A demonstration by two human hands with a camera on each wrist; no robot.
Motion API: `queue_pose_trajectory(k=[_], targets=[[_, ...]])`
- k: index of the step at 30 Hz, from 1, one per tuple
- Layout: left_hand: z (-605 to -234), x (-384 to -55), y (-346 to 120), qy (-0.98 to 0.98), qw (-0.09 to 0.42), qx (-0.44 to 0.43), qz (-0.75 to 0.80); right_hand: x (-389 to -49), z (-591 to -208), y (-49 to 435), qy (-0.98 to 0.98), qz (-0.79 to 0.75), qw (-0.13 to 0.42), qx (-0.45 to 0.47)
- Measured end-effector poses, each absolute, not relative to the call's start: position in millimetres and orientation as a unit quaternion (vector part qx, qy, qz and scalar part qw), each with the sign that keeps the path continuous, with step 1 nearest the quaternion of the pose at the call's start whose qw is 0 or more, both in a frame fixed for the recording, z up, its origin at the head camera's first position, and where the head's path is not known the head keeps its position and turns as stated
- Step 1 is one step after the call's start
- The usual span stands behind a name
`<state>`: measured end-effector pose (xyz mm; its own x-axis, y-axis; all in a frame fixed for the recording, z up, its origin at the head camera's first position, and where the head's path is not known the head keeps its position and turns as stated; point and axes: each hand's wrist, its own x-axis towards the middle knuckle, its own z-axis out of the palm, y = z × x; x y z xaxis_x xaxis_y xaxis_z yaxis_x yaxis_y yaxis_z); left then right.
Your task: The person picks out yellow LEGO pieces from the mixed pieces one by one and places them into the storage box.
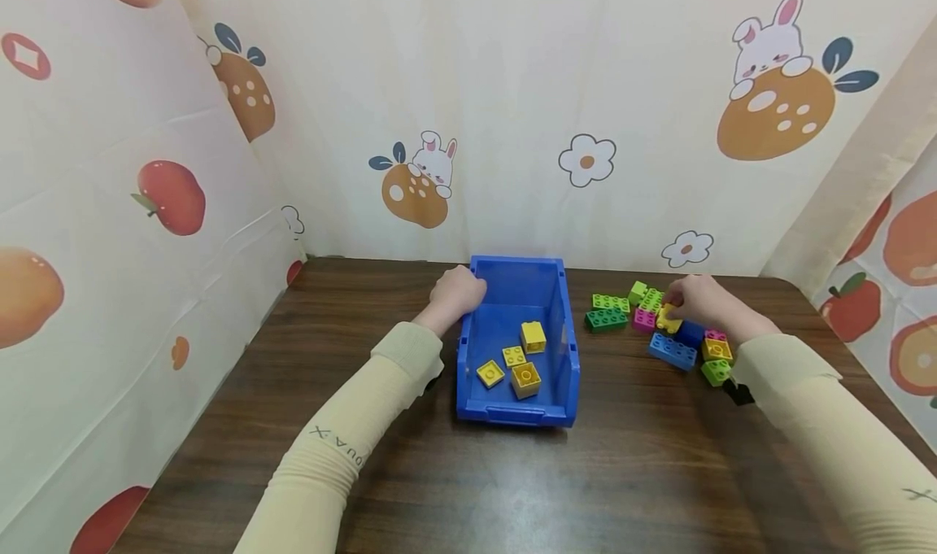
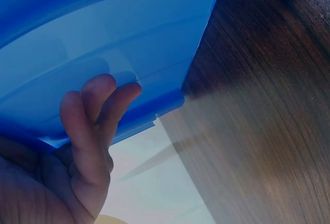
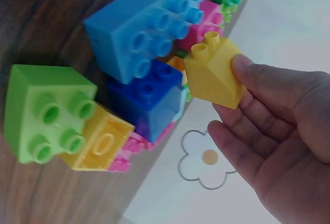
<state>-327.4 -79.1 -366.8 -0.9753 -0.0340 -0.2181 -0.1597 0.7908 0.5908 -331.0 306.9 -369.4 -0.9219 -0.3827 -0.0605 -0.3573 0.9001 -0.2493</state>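
Note:
My right hand (image 1: 699, 300) pinches a yellow sloped toy brick (image 3: 214, 74) between thumb and fingers, just above a cluster of bricks. That brick has two studs on top, as the right wrist view shows. My left hand (image 1: 457, 290) grips the left wall of a blue plastic bin (image 1: 516, 414) near its back corner. In the left wrist view its fingers (image 2: 85, 136) lie against the bin's outer side, and the thumb is hidden. Inside the bin lie several yellow bricks, among them a cube-like one (image 1: 533, 337) and a flat square one (image 1: 490, 373).
Close around my right hand are a light blue brick (image 1: 672, 351), a dark blue brick (image 3: 147, 100), a dark green brick (image 1: 606, 320), a pink brick (image 1: 645, 320), a lime brick (image 3: 49, 113) and a yellow-orange brick (image 3: 100, 139). A printed curtain (image 1: 512, 212) stands behind the wooden table (image 1: 622, 473).

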Motion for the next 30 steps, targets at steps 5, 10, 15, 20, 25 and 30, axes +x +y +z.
queue_pose_trajectory(k=[5,10,15,20,25,30], targets=[[-367,-328,-79,0.942,0.098,-0.05,0.317,-327,-358,301,0.971,-0.119,0.045,-0.202],[-368,-328,-79,0.943,0.094,-0.048,0.316,-322,-346,291,0.969,-0.129,0.047,-0.206],[-369,-329,-79,0.945,0.094,-0.052,0.309,-319,-331,282,0.968,-0.132,0.058,-0.207],[-369,-329,-79,0.946,0.094,-0.053,0.305,-317,-316,271,0.963,-0.135,0.043,-0.23],[-369,-329,-79,0.945,0.094,-0.055,0.309,-313,-302,256,0.961,-0.135,0.043,-0.239],[-369,-329,-78,0.945,0.095,-0.055,0.309,-310,-291,238,0.96,-0.126,0.036,-0.245]])
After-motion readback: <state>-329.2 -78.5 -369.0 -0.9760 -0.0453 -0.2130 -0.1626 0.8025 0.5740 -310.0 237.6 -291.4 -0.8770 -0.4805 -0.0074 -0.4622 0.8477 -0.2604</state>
